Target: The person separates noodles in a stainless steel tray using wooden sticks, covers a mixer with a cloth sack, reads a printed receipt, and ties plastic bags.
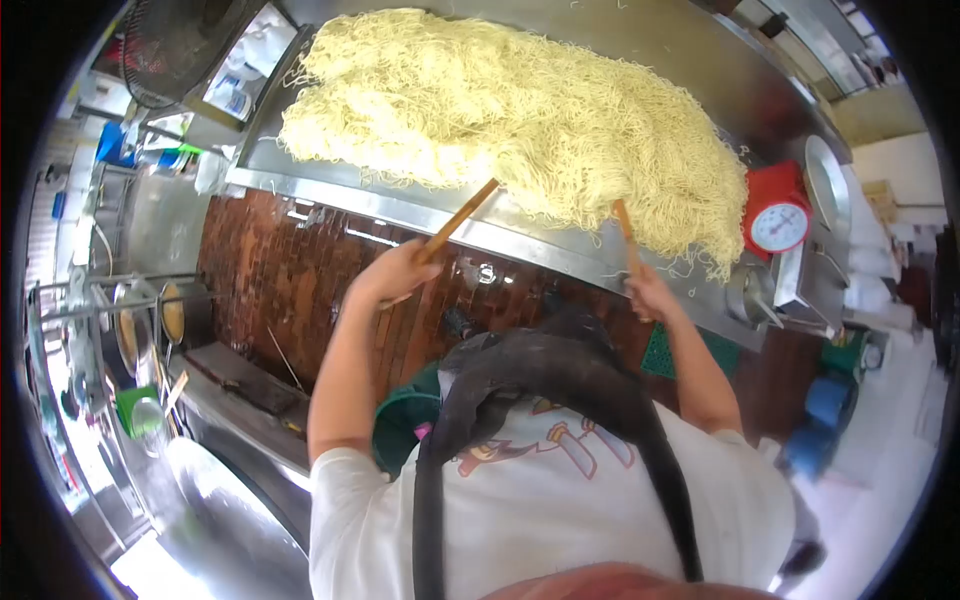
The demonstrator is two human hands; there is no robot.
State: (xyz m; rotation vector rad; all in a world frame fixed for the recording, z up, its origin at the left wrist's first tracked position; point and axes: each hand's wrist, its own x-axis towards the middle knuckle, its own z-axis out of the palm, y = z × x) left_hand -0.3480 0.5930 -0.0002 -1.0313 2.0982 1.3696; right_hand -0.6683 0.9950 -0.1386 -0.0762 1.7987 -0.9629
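Observation:
A long, thick heap of pale yellow noodles [520,100] is spread over a metal table [390,200]. My left hand [393,273] is closed round one end of a wooden stick [462,215], which slants up to the right with its tip at the near edge of the noodles. Closed as well, my right hand [652,293] grips a second wooden stick [626,232]. That one points upward, and its tip overlaps the lower edge of the heap. Both hands are in front of the table's near rim.
A red dial scale [777,212] stands at the table's right end, with a metal pot [745,292] near it. At upper left is a fan [175,50]. A green bin [400,425] is beside my body on the brown tiled floor [270,260]. Metal cookware [220,490] lies lower left.

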